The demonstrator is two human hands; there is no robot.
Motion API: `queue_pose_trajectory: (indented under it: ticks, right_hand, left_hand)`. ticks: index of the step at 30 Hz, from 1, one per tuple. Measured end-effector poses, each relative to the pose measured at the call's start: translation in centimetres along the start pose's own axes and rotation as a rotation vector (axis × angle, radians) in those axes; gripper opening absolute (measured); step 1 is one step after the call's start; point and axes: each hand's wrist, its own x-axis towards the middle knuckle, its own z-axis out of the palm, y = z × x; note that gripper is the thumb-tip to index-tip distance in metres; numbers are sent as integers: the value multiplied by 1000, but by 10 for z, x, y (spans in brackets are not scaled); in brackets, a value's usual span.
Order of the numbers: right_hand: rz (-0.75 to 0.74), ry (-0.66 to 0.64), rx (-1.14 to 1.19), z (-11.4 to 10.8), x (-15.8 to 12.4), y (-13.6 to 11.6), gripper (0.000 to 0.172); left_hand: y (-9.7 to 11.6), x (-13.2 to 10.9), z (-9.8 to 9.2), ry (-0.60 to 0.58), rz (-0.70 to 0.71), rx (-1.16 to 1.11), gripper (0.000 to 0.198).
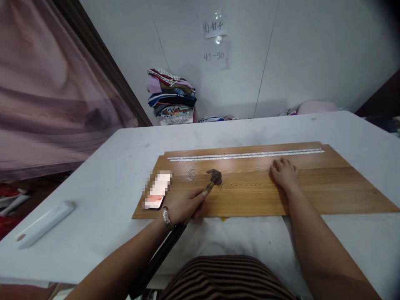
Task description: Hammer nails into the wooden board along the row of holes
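Observation:
A claw hammer is gripped in my left hand, with my fingers wrapped round the neck of its handle near the head. Its long dark handle runs back beneath my forearm. The rusty head is over the wooden board, at the left end of a row of small dark dots; I cannot tell whether it touches the wood. My right hand lies on the board, right of the dots, fingers stretched out and holding nothing. Several loose nails lie left of the hammer head.
Two long white strips run along the board's far side. A phone with a blurred screen lies at its left end. The board rests on a white table, with a white plastic piece at left. Folded clothes are stacked behind.

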Motion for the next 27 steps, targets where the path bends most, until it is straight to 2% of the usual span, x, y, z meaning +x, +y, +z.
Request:
queue_pose_trajectory:
  ticks: [9, 27]
  right_hand:
    - [-6, 9, 29, 0, 0, 1, 39]
    - [7, -14, -23, -2, 0, -1, 42]
  left_hand:
    - [2, 0, 1, 12, -7, -46, 50]
    - [3, -1, -1, 29, 2, -2, 52]
